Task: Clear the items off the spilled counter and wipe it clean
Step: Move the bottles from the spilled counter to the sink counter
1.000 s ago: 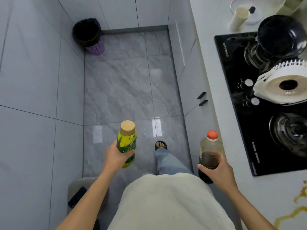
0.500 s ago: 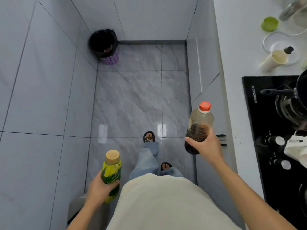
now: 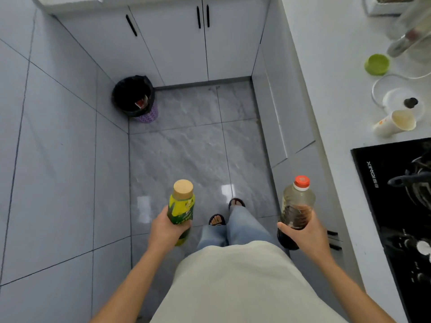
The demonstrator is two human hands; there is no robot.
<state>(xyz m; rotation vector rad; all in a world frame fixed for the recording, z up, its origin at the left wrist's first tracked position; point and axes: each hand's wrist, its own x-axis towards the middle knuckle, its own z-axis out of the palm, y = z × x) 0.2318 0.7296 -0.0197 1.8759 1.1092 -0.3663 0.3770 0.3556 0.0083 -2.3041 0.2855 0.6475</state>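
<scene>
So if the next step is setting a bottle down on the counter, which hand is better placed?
Probably the right hand. It holds the red-capped bottle close beside the counter on the person's right. The left hand, with the yellow-green bottle, is over the floor, farther away.

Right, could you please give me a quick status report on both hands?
Left hand shut on yellow bottle. Right hand shut on red-capped bottle. Both over floor. Tipped cup on counter.

Open floor [image 3: 186, 155] ahead; bin [image 3: 133, 96] in far-left corner.
</scene>
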